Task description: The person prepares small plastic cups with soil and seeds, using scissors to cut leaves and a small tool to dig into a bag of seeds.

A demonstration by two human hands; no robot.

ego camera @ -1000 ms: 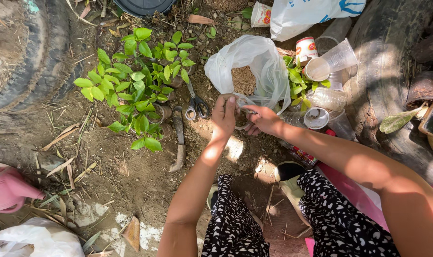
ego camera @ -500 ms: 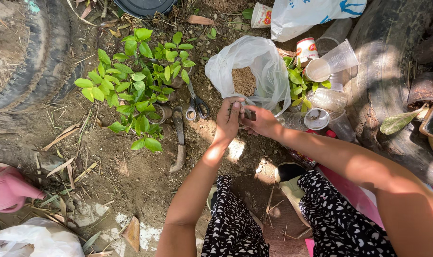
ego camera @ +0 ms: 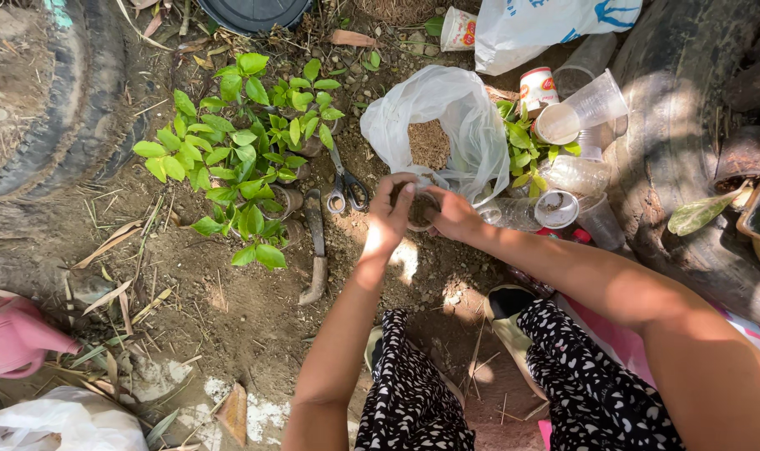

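Observation:
My left hand (ego camera: 390, 219) and my right hand (ego camera: 453, 215) both grip a small clear plastic cup (ego camera: 420, 209) filled with brown soil, held just above the dirt ground. Right behind the cup lies an open white plastic bag (ego camera: 459, 125) with a heap of brown soil (ego camera: 430, 144) inside. My knees in black spotted trousers (ego camera: 413, 392) show at the bottom.
Green seedlings (ego camera: 246, 159) in small cups stand to the left, with scissors (ego camera: 345, 185) and a trowel (ego camera: 315, 246) beside them. Several empty plastic cups (ego camera: 593, 104) lie at the right. Old tyres (ego camera: 54, 100) flank both sides; a pink watering can (ego camera: 12, 338) sits at the lower left.
Both hands stay on the cup; their fingers have shifted slightly around its rim. Nothing else has moved.

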